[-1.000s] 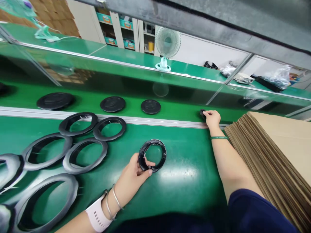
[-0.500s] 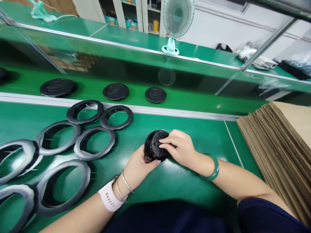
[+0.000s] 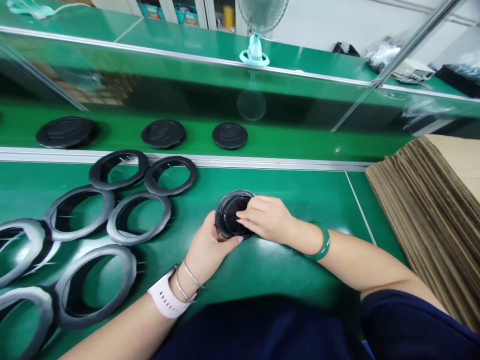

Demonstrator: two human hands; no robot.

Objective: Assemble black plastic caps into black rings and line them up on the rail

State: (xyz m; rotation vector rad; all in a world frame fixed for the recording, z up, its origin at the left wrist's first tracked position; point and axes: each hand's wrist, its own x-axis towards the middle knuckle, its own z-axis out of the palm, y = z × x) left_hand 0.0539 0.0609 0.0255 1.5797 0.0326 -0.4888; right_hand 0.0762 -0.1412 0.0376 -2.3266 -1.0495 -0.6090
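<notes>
Broadly, a wide green table [image 3: 296, 280] seen from above, crossed by a pale metal rail [image 3: 270, 163], with a tall stack of flat brown cardboard [image 3: 431, 200] at right. In the background, past a raised green ledge [image 3: 318, 62], the lower part of a white cabinet [image 3: 203, 14], with teal boxes [image 3: 186, 15] and a yellow pot [image 3: 228, 16] on its shelves; contents of both too small to tell. On the ledge at far right, a black tray [image 3: 455, 81], cut off by the picture's edge, with crumpled clear plastic [image 3: 469, 65] on or just behind it.

At left on the table, seven large rings [image 3: 127, 270], black inside and grey with shine on top, several touching, some cut off at the left edge. Beyond the rail, well apart in a row, three flat black discs [image 3: 163, 133].

Near the table's middle, on the near side of the rail, a smaller black ring [image 3: 221, 206]: round, glossy, with a stepped rim. Held in the left hand [image 3: 206, 250], with thumb at the near edge and other fingers curled around the left side, partly hidden. Within the rim, a flat, dark cap [image 3: 230, 216]; cannot tell whether fully seated. Over it from the right, the right hand [image 3: 266, 220], with thumb and fingertips bunched together, pinching at the cap's middle; exact contact hidden.
</notes>
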